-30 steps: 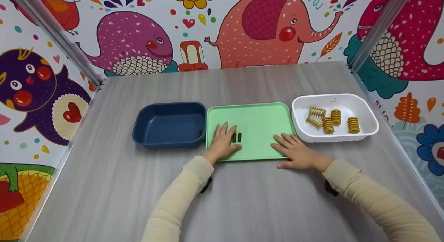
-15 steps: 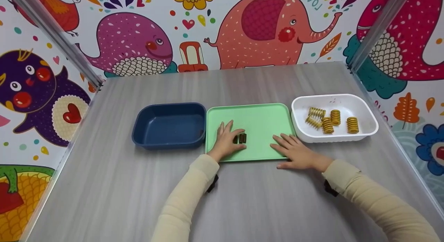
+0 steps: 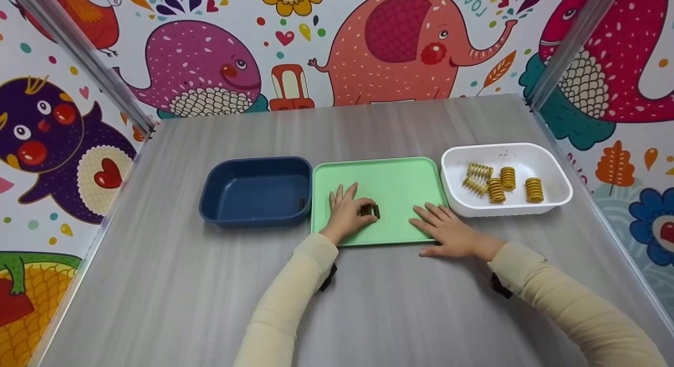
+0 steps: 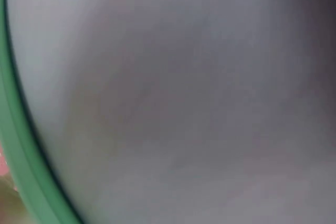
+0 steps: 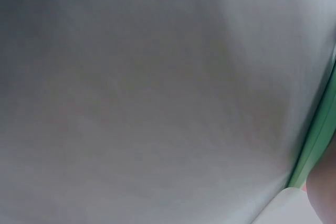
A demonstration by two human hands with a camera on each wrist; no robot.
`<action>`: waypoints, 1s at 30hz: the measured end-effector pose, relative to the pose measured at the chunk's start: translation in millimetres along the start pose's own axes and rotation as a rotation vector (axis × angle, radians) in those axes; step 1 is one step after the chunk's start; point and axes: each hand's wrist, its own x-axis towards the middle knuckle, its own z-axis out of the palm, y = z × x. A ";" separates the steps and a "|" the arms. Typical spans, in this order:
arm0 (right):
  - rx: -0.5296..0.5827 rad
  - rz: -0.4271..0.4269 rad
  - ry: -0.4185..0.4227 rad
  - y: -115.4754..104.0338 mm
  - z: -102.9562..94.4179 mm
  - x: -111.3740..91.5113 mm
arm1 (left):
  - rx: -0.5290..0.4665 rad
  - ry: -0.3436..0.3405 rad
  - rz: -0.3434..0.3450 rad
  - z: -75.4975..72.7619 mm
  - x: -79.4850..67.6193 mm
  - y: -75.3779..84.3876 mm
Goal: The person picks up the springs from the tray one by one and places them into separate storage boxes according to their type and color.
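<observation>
In the head view my left hand (image 3: pixel 346 214) is low over the light green tray (image 3: pixel 405 177). Its thumb and index finger pinch the ends of a small dark brown bar (image 3: pixel 376 211). Beside that bar, further dark brown pieces (image 3: pixel 365 210) show between the fingers, partly hidden; their exact kind is too small to make out. The other left fingers point toward the back of the tray. My right hand (image 3: pixel 447 231) rests with spread fingers on the tray's front right corner, holding nothing. The wrist views show mostly tabletop, plus the tray's green edge (image 4: pixel 23 145).
Left of the tray stands a dark blue bin (image 3: pixel 255 219) with a small dark piece (image 3: pixel 302 204) inside. On the right, a white bin (image 3: pixel 553 169) holds several yellow coil springs (image 3: pixel 534 190). A grey wood-grain table (image 3: pixel 400 304) carries everything, with a cartoon-printed wall behind.
My left hand has slid a little right across the tray, and the dark pieces have moved right with it. Its thumb and index finger have drawn together. My right hand stays put.
</observation>
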 end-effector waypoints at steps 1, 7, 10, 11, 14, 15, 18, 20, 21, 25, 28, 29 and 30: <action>-0.002 -0.001 0.002 0.2 0.2 0.1 | -0.003 0.004 0.004 0.2 0.0 0.0; -0.005 -0.003 0.007 1.1 1.8 0.0 | -0.015 -0.008 0.002 0.8 0.4 0.9; -0.005 -0.001 0.003 0.8 2.3 -0.3 | -0.016 -0.025 0.002 1.4 1.0 1.2; -0.005 -0.001 0.003 0.6 2.3 -0.4 | -0.014 -0.031 0.003 1.7 1.2 1.3; -0.006 0.000 0.004 0.2 2.4 -0.4 | -0.002 -0.036 0.018 2.9 1.7 1.3; -0.005 0.000 0.004 0.1 2.3 -0.3 | 0.004 -0.041 0.017 3.2 1.9 1.4; -0.010 -0.002 0.004 -0.4 1.6 -0.2 | 0.017 -0.043 0.020 3.9 2.4 1.7; -0.009 -0.003 0.005 -0.8 0.9 -0.3 | 0.020 -0.046 0.017 3.9 2.6 2.2; -0.006 -0.003 0.008 -1.0 0.2 -0.4 | 0.021 -0.047 0.014 3.9 2.7 2.6; 0.000 0.000 0.011 -1.6 -1.1 -0.5 | 0.023 -0.050 0.002 3.7 3.0 3.5; -0.006 0.000 0.014 -1.6 -1.3 -0.4 | 0.020 -0.050 0.001 3.2 3.0 3.7; -0.009 -0.001 0.016 -1.5 -1.2 -0.3 | 0.019 -0.050 0.004 3.1 3.0 3.8; -0.012 -0.002 0.019 -1.4 -1.0 -0.2 | 0.018 -0.051 0.007 2.8 3.0 3.8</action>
